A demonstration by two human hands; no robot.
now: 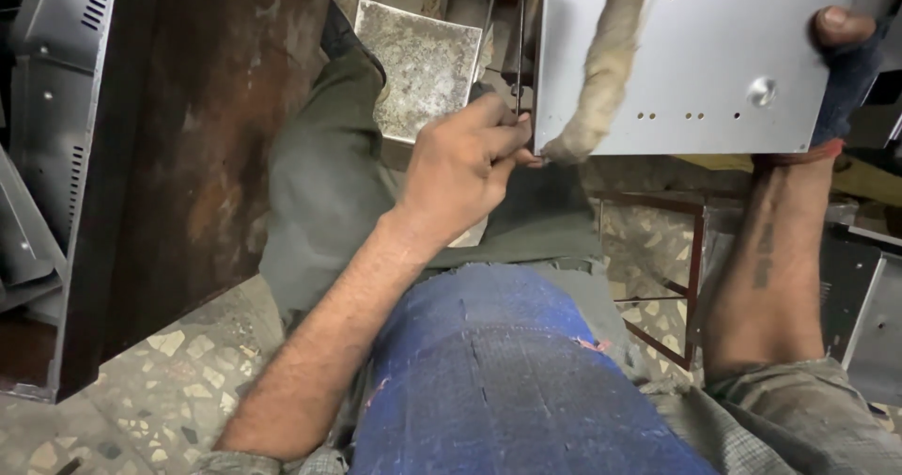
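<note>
One grey sheet-metal panel (714,52) is held at top right of the view, drilled with several small holes and fitted with one round stud. One rope-like fibrous wick (601,62) is laid diagonally across the panel's left part, with its lower end at the panel's bottom-left corner. That end is pinched between the fingertips of the left hand (465,165), which is closed narrow on it, directly below and left of the corner. One thin dark rod (520,52) is seen upright just above that hand; whether it is gripped cannot be told. The panel's right edge is gripped by the right hand (841,52), thumb on the face, a blue cloth wrapped about the palm. Below, one blue-covered knee (498,372) is seen; at left, one rusty brown plate (197,146) and grey louvred casings (47,118); one mottled square tile (423,66) on the terrazzo floor (160,390).
</note>
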